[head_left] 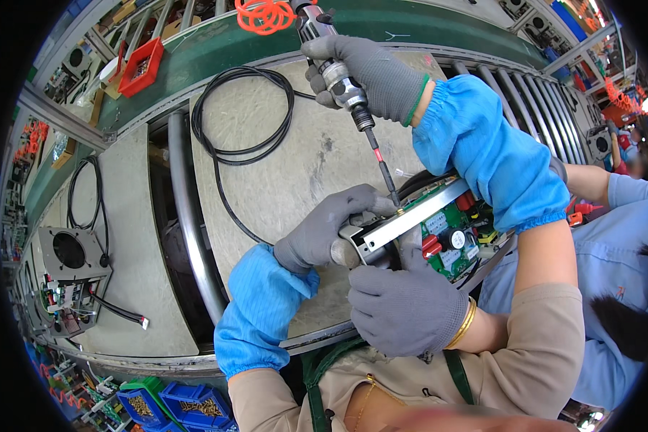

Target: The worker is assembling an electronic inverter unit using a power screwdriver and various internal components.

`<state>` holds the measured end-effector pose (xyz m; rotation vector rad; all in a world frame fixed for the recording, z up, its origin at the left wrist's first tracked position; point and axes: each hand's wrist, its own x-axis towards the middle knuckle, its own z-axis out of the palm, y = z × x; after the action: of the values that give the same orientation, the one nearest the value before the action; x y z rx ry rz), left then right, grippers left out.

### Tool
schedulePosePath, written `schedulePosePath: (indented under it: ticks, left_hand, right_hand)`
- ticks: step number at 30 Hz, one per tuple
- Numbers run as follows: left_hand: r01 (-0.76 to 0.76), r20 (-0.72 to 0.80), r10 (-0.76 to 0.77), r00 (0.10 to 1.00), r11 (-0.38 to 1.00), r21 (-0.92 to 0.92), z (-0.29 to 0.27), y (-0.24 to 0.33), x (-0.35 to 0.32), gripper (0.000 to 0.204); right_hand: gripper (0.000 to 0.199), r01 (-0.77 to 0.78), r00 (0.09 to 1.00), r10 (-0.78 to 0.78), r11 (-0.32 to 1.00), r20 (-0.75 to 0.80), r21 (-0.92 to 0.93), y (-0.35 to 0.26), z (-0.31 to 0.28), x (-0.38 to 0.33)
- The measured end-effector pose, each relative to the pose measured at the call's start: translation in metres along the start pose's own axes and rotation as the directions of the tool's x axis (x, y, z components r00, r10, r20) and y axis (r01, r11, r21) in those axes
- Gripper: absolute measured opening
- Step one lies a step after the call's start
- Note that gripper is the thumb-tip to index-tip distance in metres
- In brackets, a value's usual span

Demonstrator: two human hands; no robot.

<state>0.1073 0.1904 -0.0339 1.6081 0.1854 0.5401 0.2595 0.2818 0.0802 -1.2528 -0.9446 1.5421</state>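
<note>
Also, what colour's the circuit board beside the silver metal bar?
The circuit board is green; best seen in the head view.

The orange coiled hose (265,20) and silver-grey power screwdriver (333,68) are cut off above the bench's far edge. Whatever lies under the bit's tip is too small to tell. The long silver metal bar (417,219) hides part of the green circuit board (459,219). The thin black cable (214,153) disappears behind the blue fabric sleeve (266,309) toward the bench's near edge. Brass-coloured parts below that edge are too small to identify.
</note>
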Motion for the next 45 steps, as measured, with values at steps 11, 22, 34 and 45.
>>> schedulePosePath:
  ticks: [11, 22, 34, 45]
  left_hand:
    - [-0.022, 0.000, 0.022, 1.000, 1.000, -0.011, -0.001, 0.002, 0.001, 0.103]
    - [0.007, -0.018, -0.007, 1.000, 1.000, -0.016, 0.000, 0.001, 0.002, 0.085]
    - [0.028, -0.013, -0.028, 1.000, 0.999, -0.024, 0.000, 0.008, 0.002, 0.063]
    - [0.161, -0.030, -0.166, 0.986, 0.980, -0.120, 0.003, 0.018, -0.001, 0.057]
  right_hand:
    - [0.028, -0.043, 0.999, 0.042, 0.995, -0.011, -0.095, 0.004, 0.005, -0.003]
    - [0.029, -0.040, 0.999, 0.037, 0.993, -0.033, -0.111, 0.002, 0.006, -0.009]
    - [0.029, 0.001, 1.000, -0.004, 0.989, -0.020, -0.147, 0.001, 0.007, -0.011]
    - [0.020, 0.112, 0.992, -0.123, 0.973, -0.041, -0.201, -0.011, 0.006, 0.005]
